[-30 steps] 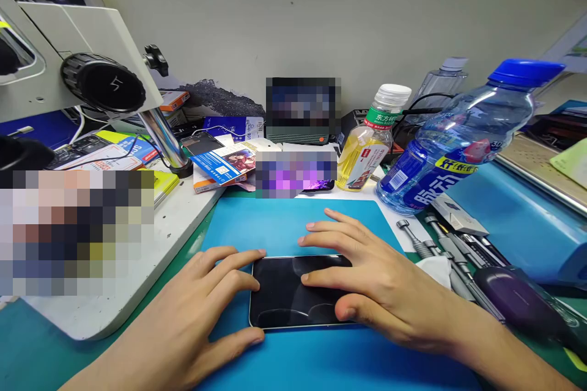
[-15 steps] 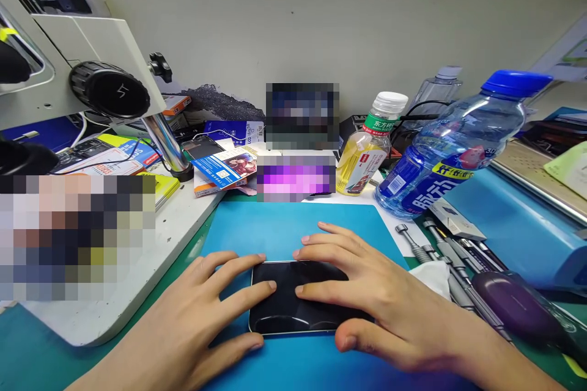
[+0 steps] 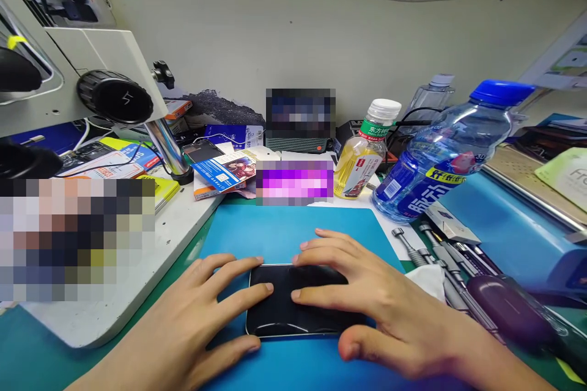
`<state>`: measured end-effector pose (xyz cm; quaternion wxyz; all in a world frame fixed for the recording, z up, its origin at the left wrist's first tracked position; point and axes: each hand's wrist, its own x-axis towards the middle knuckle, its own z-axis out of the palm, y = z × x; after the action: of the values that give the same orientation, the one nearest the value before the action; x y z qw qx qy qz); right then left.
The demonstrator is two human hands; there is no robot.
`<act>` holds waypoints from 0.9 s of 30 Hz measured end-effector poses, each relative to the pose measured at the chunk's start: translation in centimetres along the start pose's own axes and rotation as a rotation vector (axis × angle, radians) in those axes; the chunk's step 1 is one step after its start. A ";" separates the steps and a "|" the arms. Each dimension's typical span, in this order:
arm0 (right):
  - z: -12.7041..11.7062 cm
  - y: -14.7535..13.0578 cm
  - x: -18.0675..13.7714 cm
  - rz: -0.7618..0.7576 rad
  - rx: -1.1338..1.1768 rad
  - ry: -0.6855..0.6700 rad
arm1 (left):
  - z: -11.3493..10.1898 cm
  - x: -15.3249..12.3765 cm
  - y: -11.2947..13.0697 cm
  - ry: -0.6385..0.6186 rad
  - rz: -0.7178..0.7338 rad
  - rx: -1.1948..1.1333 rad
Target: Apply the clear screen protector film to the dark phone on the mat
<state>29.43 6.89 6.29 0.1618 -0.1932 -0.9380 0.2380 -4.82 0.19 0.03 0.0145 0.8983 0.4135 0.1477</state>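
Note:
A smartphone [image 3: 284, 302] with a dark, glossy screen and a pale rim lies sideways on the blue mat [image 3: 275, 232]. My left hand [image 3: 211, 299] holds its left end: the thumb is at the near edge, the index finger rests on the glass, and another fingertip touches the far edge. From the right, my right hand [image 3: 371, 293] spans the other end, index finger on the screen, a fingertip at the far edge and the thumb by the near edge. My right palm and fingers hide the phone's right end.
At left stands a microscope with a black knob [image 3: 114, 96] on a white base [image 3: 151, 256]. Behind the mat are a tea bottle [image 3: 360, 156] and a tilted blue-capped bottle [image 3: 440, 159]. Screwdrivers [image 3: 452, 281], a white cloth [image 3: 427, 281] and a purple case [image 3: 507, 311] lie at right.
The view has shifted slightly, so the surroundings sit a little lower. Both hands keep nearly the same places on the phone; the right thumb appears slightly lower.

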 end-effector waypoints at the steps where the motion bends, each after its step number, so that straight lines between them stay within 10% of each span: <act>1: 0.0 -0.1 0.1 -0.008 0.003 -0.020 | 0.0 0.0 0.0 -0.003 0.002 -0.003; 27: -0.6 0.2 -0.2 -0.042 0.018 0.041 | -0.1 -0.1 0.3 0.025 -0.034 -0.041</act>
<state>29.92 7.14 6.65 0.1876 -0.1771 -0.9362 0.2388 -4.74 -0.07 0.14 0.0301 0.8888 0.4257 0.1672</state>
